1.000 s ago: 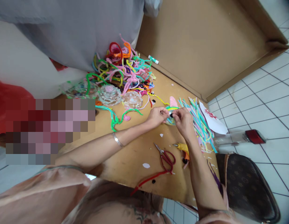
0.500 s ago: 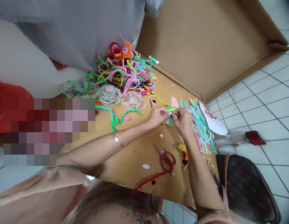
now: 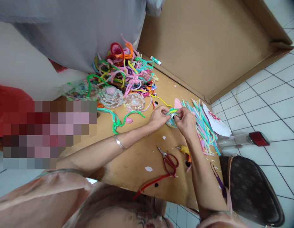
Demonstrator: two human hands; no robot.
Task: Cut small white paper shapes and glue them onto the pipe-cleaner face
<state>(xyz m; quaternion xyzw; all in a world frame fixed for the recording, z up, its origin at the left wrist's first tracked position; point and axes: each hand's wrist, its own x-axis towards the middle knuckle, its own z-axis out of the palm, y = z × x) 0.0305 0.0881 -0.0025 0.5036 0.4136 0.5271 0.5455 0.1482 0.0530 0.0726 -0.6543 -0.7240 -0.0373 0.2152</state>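
Observation:
My left hand [image 3: 159,117] is closed with its fingertips at the left edge of a small round craft piece [image 3: 172,123], clear-looking with green and yellow pipe cleaners on top. The right one, my right hand [image 3: 186,121], pinches a small black and white piece [image 3: 173,117], like a toy eye, over that craft piece. Fingers hide part of both. Just behind lies a pink fuzzy oval [image 3: 177,103]. A bundle of pastel pipe cleaners [image 3: 205,128] spreads to the right of my right hand.
Red-handled scissors [image 3: 170,163] and a yellow glue gun [image 3: 184,149] lie nearer me. A tangled pipe cleaner heap [image 3: 128,69] and clear round containers [image 3: 134,101] stand at the back left. Right are a bottle [image 3: 258,138] and a brown bag [image 3: 253,190]. A cardboard panel [image 3: 196,41] rises behind.
My left fingers have moved slightly left, off the black and white piece to the craft piece's edge. The right hand still pinches the small piece, and more of the craft piece shows.

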